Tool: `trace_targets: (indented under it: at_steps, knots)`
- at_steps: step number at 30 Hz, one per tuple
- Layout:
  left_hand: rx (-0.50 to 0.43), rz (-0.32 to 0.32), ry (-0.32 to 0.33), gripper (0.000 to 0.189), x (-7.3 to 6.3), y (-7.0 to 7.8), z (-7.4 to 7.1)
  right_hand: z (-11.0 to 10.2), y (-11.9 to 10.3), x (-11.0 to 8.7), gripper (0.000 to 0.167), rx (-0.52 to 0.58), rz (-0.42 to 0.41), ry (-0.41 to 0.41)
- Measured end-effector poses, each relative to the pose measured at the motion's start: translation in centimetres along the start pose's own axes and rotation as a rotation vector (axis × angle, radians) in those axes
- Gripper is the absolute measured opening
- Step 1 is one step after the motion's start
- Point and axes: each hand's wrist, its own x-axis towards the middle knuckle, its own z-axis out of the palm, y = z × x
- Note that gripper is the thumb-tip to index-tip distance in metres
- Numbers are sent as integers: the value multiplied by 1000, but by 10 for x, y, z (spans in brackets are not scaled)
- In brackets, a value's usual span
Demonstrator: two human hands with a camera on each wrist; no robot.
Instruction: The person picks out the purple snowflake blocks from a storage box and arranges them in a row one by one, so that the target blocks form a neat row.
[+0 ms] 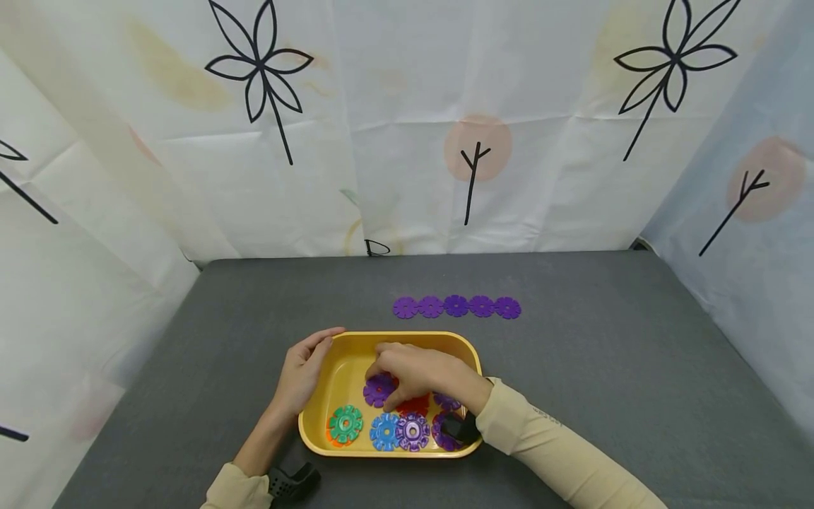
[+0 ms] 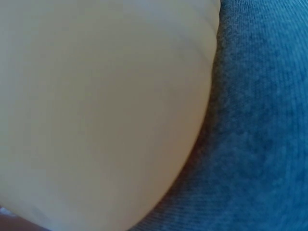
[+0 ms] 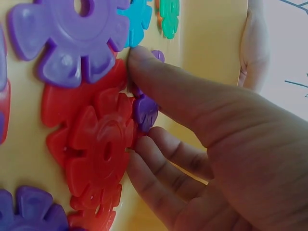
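Note:
In the head view a yellow tray [image 1: 343,346] holds several flower-shaped plastic discs. My left hand [image 1: 302,371] rests along its left rim, fingers straight toward the far corner. My right hand [image 1: 416,371] reaches down into the tray, with thumb and index finger at opposite edges of a purple flower disc [image 1: 379,390]. The right wrist view shows the thumb [image 3: 159,79] over that purple disc and other fingers beside red discs [image 3: 103,149]. Near the front wall lie a green disc [image 1: 345,424] over an orange one, a blue disc [image 1: 384,431] and another purple disc [image 1: 413,432].
Beyond the tray, a row of joined purple discs [image 1: 456,306] lies on the dark grey table [image 1: 604,339]. A patterned white cloth [image 1: 407,177] hangs behind the table. The left wrist view is mostly filled by a pale sleeve [image 2: 101,110] beside blue fabric [image 2: 260,120].

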Motion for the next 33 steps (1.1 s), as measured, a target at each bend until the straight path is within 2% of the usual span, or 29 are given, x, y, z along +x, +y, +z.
trace_targets:
  at_steps: [6, 16, 28, 33]
  knots:
    - [1, -17, -3, 36, 1, -2, 0, 0, 0, 0, 47, -8, -11, -6]
    - [1, -26, -2, 37, 2, -3, 0, -3, 0, -1, 47, -2, -47, 29]
    - [-3, -3, -6, 37, 1, -4, 0, -8, -2, -3, 49, 15, -47, 74]
    - [-6, -5, -11, 37, 1, -5, 0, -13, -4, -6, 49, 22, -22, 96]
